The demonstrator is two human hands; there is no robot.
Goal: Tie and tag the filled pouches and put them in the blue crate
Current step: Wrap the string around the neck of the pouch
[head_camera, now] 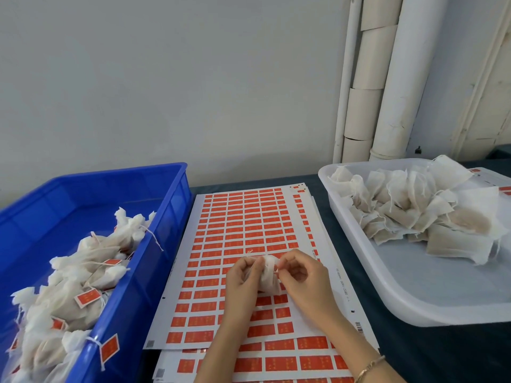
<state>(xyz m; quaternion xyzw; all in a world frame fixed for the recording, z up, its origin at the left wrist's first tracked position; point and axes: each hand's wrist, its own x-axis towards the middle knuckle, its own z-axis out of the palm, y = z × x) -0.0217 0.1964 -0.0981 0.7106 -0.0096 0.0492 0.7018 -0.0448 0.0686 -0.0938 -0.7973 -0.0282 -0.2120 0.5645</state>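
Over the middle of the desk (442, 352), near its front edge, both hands hold one small pouch (268, 275) of thin, crinkled white mesh. The left hand (243, 280) has its fingers curled round the pouch's body, and the right hand (307, 277) pinches the gathered neck with narrow fingers, where a thin string shows. Under the hands lie flat glossy sticker sheets (243, 217), gridded with small orange-red rectangles. At the desk's left edge, the blue crate (171, 205), rigid ribbed plastic, holds tied pouches (83, 277) with orange-red tags on strings. At the right edge, a smooth translucent white tray (401, 286) with rounded corners carries a heap of loose, open-topped filled pouches (414, 211) with frayed edges.
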